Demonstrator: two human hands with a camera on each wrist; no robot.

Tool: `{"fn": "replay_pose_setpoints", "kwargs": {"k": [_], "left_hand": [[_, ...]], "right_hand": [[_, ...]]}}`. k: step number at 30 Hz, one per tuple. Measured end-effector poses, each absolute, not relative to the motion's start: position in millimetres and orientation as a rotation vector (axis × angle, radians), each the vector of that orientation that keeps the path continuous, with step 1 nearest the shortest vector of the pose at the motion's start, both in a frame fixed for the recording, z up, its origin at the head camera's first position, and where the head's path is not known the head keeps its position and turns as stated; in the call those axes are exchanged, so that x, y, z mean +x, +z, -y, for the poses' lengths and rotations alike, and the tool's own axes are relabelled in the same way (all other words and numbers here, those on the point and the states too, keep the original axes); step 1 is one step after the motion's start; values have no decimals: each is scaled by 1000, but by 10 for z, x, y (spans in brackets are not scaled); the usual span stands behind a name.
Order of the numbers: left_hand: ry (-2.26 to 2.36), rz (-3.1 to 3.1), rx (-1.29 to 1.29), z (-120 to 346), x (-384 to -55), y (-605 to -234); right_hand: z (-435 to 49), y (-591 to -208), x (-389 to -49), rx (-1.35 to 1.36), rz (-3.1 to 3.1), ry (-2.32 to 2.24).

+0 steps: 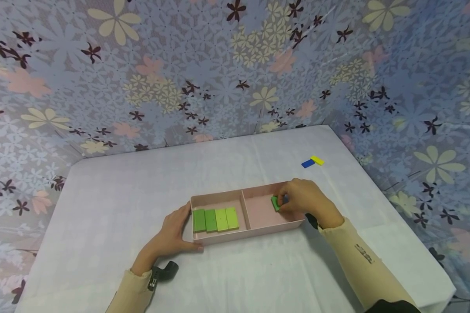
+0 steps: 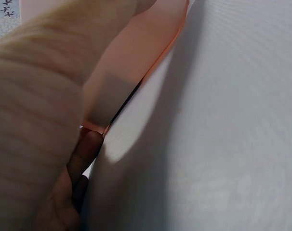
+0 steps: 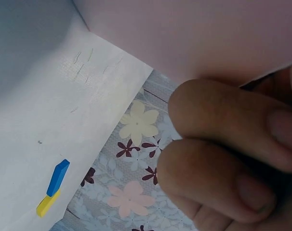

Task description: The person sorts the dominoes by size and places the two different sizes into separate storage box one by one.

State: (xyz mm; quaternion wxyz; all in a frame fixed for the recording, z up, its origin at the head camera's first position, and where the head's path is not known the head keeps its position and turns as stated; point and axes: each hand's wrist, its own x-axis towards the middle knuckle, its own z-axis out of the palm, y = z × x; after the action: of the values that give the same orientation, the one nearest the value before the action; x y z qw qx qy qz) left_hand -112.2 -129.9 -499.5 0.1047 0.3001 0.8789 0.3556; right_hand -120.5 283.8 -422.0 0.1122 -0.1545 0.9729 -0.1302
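A pale pink two-compartment box (image 1: 219, 237) lies on the table. My left hand (image 1: 171, 234) holds its left end, fingers along the end wall and thumb against the front wall. Over the right compartment, my right hand (image 1: 307, 199) pinches a green tile (image 1: 275, 204) between bent fingers. A small blue piece (image 1: 285, 199) shows by those fingertips; whether it is held or lies in the box I cannot tell. In the left compartment, two green tiles (image 1: 210, 221) and two yellow-green tiles (image 1: 226, 218) lie in a row. The right wrist view shows bent fingers (image 3: 208, 173), with no tile visible there.
Beyond the box at the back right, a blue tile (image 1: 307, 163) and a yellow tile (image 1: 317, 160) lie touching on the white tablecloth (image 1: 141, 187). Flower-patterned cloth (image 1: 219, 87) hangs behind the table and at its sides.
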Motion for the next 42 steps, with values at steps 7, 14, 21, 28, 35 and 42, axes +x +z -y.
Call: {"fn": "replay_pose_setpoints", "kwargs": {"k": [7, 14, 21, 28, 35, 42], "left_hand": [[1047, -2589, 883, 1299, -1123, -4987], [1063, -2584, 878, 1299, -1108, -4980], [1043, -2592, 872, 1295, -1101, -5000], [1066, -2584, 875, 1299, -1097, -4982], [1057, -2586, 870, 1300, -1094, -4979], [1058, -2592, 882, 1296, -1098, -4968]], "right_hand": [[-2811, -4211, -1210, -462, -2864, -383], [-2797, -4227, -1207, -451, -2867, -375], [-2791, -4253, -1196, -448, -2890, -387], [-2777, -4261, -1178, -438, -2937, -388], [-2763, -4272, -1170, -401, -2934, -386], [-2764, -4274, -1157, -412, -2945, -375]]}}
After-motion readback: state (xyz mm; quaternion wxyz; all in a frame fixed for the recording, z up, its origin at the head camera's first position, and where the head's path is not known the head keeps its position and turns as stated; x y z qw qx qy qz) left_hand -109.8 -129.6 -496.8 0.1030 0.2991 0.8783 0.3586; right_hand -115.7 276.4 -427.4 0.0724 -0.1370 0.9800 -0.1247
